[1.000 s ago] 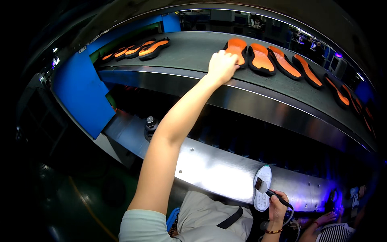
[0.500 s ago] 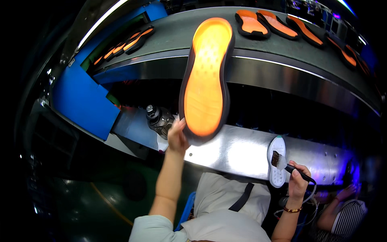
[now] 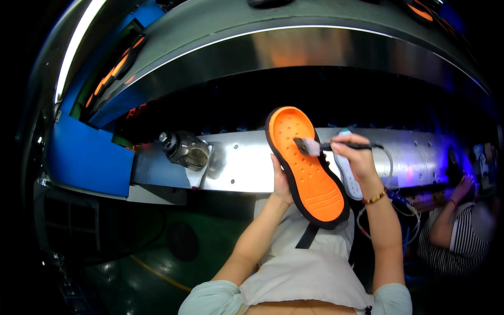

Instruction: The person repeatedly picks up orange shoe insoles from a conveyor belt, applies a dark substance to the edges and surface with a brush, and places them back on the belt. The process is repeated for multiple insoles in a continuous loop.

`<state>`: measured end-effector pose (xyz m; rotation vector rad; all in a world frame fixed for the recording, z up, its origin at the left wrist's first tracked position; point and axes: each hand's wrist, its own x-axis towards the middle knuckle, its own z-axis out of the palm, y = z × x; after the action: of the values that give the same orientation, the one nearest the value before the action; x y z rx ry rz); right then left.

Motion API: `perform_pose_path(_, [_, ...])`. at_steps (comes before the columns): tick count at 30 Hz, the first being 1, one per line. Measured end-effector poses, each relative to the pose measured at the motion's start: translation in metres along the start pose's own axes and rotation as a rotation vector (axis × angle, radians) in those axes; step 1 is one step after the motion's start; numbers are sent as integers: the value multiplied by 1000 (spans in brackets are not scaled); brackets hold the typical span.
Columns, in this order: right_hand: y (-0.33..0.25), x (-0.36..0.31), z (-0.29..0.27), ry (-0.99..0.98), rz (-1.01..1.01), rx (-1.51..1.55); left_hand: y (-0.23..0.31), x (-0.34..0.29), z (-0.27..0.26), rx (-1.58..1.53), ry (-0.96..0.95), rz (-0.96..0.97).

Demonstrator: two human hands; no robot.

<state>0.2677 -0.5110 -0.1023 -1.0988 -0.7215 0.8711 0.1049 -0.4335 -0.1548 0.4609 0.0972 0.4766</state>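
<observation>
My left hand (image 3: 282,181) grips a shoe sole (image 3: 315,190) by its left edge, fingers partly hidden beneath it. The sole has an orange inner face with small dimples and a black rim, and it is tilted toward me. In my right hand (image 3: 358,157) is a brush (image 3: 310,147) with a black handle and dark bristles, its tip at the dimpled part of the orange face. A white sole-shaped piece (image 3: 348,175) lies on the metal ledge behind my right hand, partly covered by it.
A dark bottle (image 3: 185,151) stands on a white cloth at the left of the metal ledge (image 3: 231,157). Beyond runs a belt (image 3: 220,26) with several orange and black soles (image 3: 122,65). A co-worker in striped clothing (image 3: 462,233) is at the right.
The orange sole has come down from over the belt to just in front of me. My right hand has lifted the brush off the white piece and moved it left onto the sole.
</observation>
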Motion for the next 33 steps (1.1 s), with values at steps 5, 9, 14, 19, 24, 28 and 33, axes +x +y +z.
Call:
perform_pose_path(5, [-16, 21, 16, -76, -31, -119, -12, -4, 4, 23, 58, -15])
perform_pose_path(9, [-2, 4, 44, -90, -567, -648, -12, 3, 10, 110, 347, 66])
perform_pose_path(14, [-4, -62, 29, -427, -288, -747, 31, -5, -19, -12, 194, 89])
perform_pose_path(19, [-47, -47, 22, -418, -137, -473, 21, -15, 5, -70, 131, 48])
perform_pose_path(24, [-52, -12, 37, -271, -252, -372, 0, -9, 37, -172, -4, 83])
perform_pose_path(28, [-65, -43, 40, -589, -362, -434, 16, -16, 39, -115, -7, 40])
perform_pose_path(33, [-54, -30, 32, -269, -173, -224, 22, -11, 51, 8, 190, 188])
